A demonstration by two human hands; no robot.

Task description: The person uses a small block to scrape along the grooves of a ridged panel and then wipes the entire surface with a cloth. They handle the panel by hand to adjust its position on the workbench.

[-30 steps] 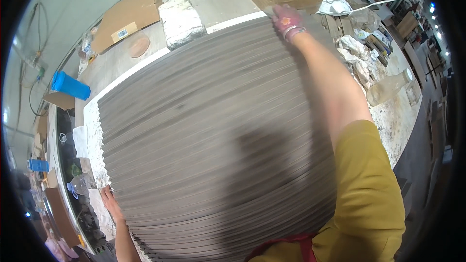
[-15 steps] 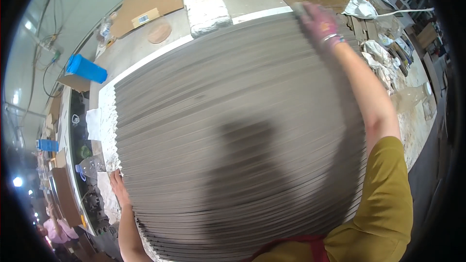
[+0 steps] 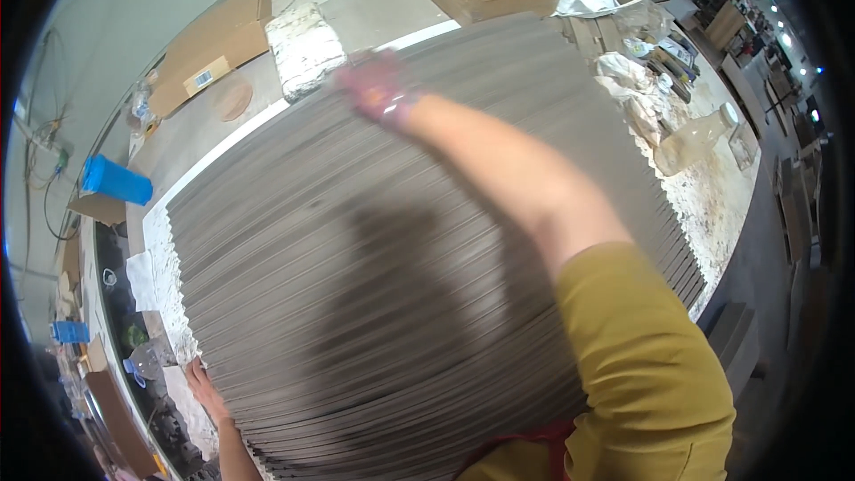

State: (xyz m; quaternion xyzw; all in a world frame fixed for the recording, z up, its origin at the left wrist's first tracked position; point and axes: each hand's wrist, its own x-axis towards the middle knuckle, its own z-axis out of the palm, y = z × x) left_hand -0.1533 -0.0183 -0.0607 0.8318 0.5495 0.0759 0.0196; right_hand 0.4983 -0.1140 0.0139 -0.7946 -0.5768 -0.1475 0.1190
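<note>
Your bare left hand (image 3: 208, 395) lies at the near left edge of the grey strips (image 3: 267, 232), fingers extended; the strips lie side by side across the middle of the table (image 3: 720, 214). Your pink-gloved right hand (image 3: 370, 87) blurs over their far side, near the white block (image 3: 305, 46); I cannot tell its fingers' state.

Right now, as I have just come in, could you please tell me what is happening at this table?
A person reaches across a wide layer of grey strips lying side by side on a table. The gloved right hand, blurred, is near their far edge, close to a white block; whether it holds anything cannot be told. The bare left hand is at the strips' left edge.
</note>
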